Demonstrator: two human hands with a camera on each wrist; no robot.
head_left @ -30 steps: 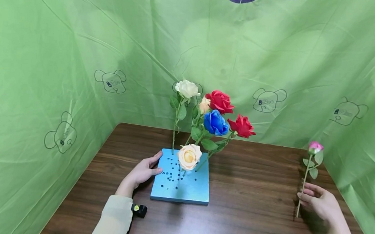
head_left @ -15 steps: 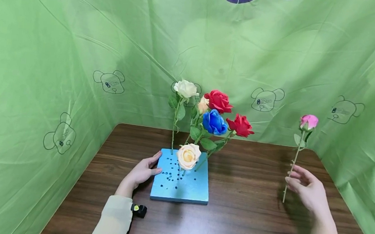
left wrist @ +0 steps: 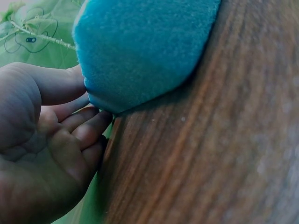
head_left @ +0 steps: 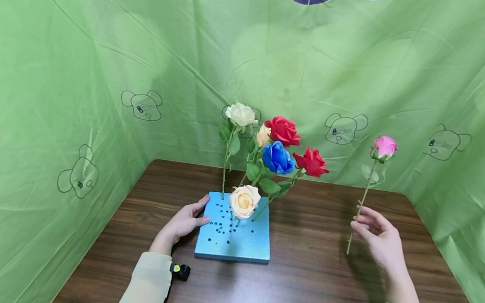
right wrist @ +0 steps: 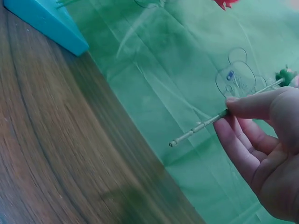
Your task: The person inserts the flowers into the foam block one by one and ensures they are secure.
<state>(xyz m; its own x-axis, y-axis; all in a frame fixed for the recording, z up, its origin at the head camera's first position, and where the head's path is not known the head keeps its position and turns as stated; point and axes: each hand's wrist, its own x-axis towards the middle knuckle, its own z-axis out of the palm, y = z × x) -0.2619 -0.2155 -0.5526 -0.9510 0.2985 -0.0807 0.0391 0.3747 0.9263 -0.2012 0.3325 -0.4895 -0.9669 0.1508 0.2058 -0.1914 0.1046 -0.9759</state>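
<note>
In the head view a blue foam block (head_left: 251, 244) with several small holes lies on the table. My left hand (head_left: 183, 221) grips its left edge, thumb on top; in the left wrist view the fingers (left wrist: 88, 128) curl at the block's lower edge. Over to the right, my right hand (head_left: 379, 238) pinches the stem of a pink artificial rose (head_left: 384, 148), held nearly upright with its bloom on top. The stem's bare lower end (right wrist: 187, 135) sticks out past the thumb and fingertips in the right wrist view.
Standing in the block are a white rose (head_left: 241, 115), a blue rose (head_left: 278, 158), two red roses (head_left: 312, 162) and two peach roses (head_left: 244, 202). Green cloth (head_left: 182, 45) with bear prints surrounds the brown wooden table (head_left: 311, 254) at the back and sides.
My right hand has carried the pink rose leftward and farther from me, toward the block, raising its bloom. My left hand has stayed on the block.
</note>
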